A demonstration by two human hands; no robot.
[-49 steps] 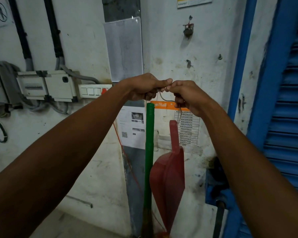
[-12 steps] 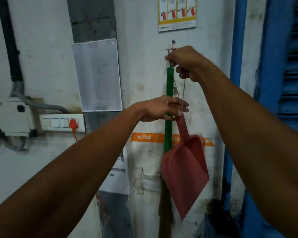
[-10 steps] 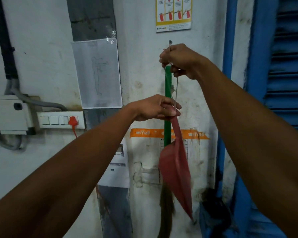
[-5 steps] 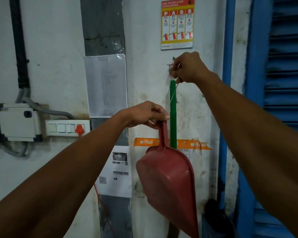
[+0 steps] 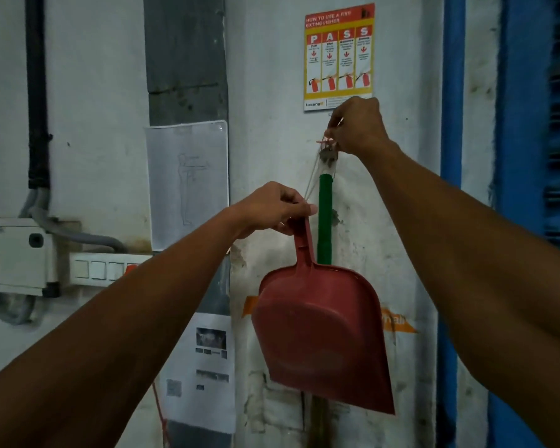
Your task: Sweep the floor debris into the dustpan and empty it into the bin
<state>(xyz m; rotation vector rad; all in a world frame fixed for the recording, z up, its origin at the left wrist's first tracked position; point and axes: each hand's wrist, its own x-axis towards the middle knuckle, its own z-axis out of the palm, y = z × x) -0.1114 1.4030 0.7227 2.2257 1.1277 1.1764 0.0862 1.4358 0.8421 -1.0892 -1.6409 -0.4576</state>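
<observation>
- The white wall (image 5: 272,76) fills your view, with a blue shutter frame (image 5: 453,156) down its right side and a grey strip (image 5: 185,53) running up its middle.
- Your two bare arms reach up and forward to the wall from the lower corners.
- The red dustpan (image 5: 320,337) hangs in front of the wall, handle up, open face toward you, its wide edge low and tilted to the right.
- A clear sleeve with a paper (image 5: 186,182) hangs on the grey strip, left of the dustpan.
- A fire extinguisher poster (image 5: 338,56) sits high on the wall, just above your right hand.
- The green broom handle (image 5: 324,218) stands upright against the wall, right behind the dustpan handle; its lower part is hidden by the pan.
- A switch panel (image 5: 101,270) and junction box (image 5: 17,253) sit far left.
- Your left hand (image 5: 272,210) has its grip closed round the top of the dustpan handle.
- Your right hand (image 5: 358,127) pinches the thin string (image 5: 312,176) at the wall hook (image 5: 328,153), above the broom top.
</observation>
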